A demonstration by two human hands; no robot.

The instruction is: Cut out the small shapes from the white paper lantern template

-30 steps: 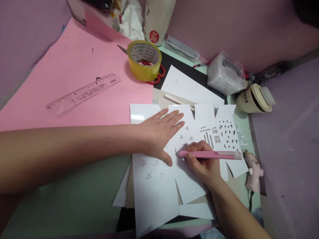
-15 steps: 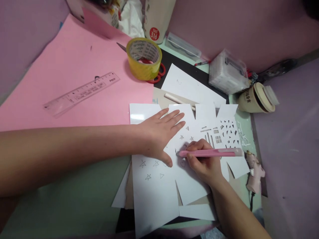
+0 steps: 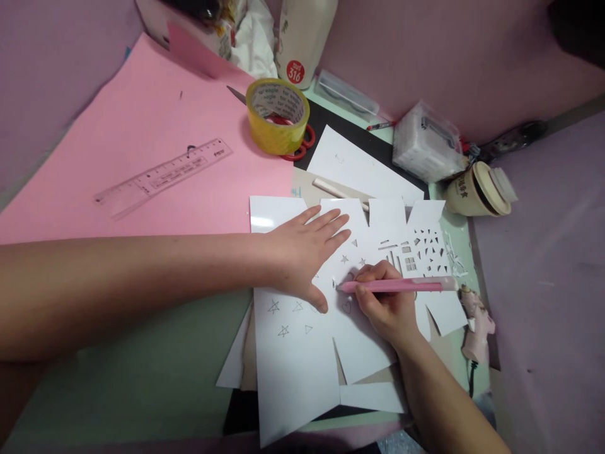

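Note:
My left hand (image 3: 309, 252) lies flat on the white card (image 3: 293, 391), its fingers spread. A pink pen-shaped craft knife (image 3: 401, 285) is gripped in my right hand (image 3: 390, 306), its tip touching the card just right of my left thumb. Pencilled stars, a triangle and a heart (image 3: 346, 307) show on the card around my hands. Toward its right end the card has small cut-out triangles (image 3: 430, 249), narrow slots and a four-pane window shape (image 3: 410, 264). My left palm covers part of the drawing.
On pink paper (image 3: 203, 208) lies a clear ruler (image 3: 165, 176). A yellow tape roll (image 3: 276, 135) rests over red-handled scissors (image 3: 302, 148). Along the back stand a bottle (image 3: 302, 38), a clear box (image 3: 428, 142) and a paper cup (image 3: 467, 189). A glue gun (image 3: 478, 328) lies at the right.
The knife tip has shifted very slightly on the card. My left hand stays pressed in place. The whole view has moved a little.

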